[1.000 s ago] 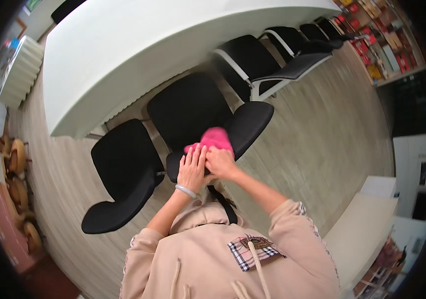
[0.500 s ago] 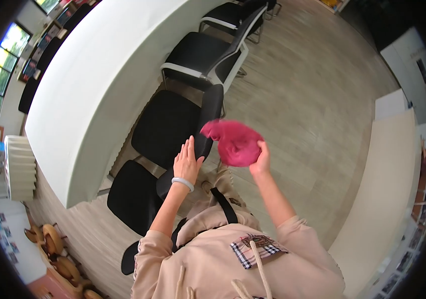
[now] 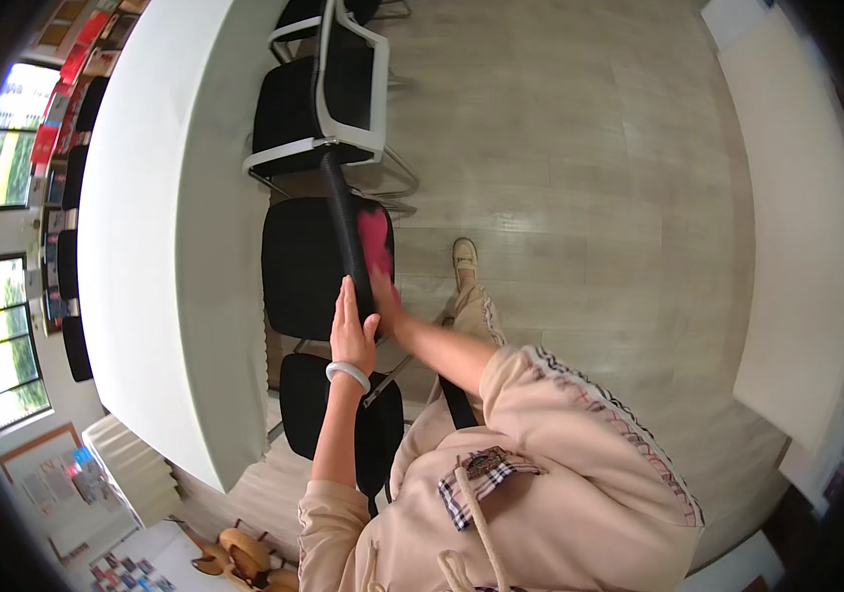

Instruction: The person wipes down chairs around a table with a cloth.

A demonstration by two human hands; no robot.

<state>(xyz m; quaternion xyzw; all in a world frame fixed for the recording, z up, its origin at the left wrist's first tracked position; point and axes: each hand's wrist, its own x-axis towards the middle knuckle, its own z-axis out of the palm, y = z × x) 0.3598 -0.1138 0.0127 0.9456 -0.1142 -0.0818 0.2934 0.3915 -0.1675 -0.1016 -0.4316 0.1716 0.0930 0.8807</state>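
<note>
My left hand [image 3: 350,340] lies with its fingers stretched out along the near side of a black chair's backrest [image 3: 344,212], a pale bangle at the wrist. On the other side of that backrest, my right hand [image 3: 385,304] has a crumpled pink cloth [image 3: 375,240] against the rear face. The right fingers are blurred and partly covered by the cloth and the backrest. Below the backrest is the chair's black seat [image 3: 296,266].
A long white-covered table [image 3: 146,227] runs along the left. More black chairs stand beside it, one with a white frame [image 3: 373,99] ahead and a black seat [image 3: 306,400] nearer me. Wooden-look floor [image 3: 580,197] extends right to a long pale counter [image 3: 802,227].
My right hand has carried the pink cloth left and onto the backrest's rear face. My left hand stays at the backrest. The view has turned, and the chairs now run more upright.
</note>
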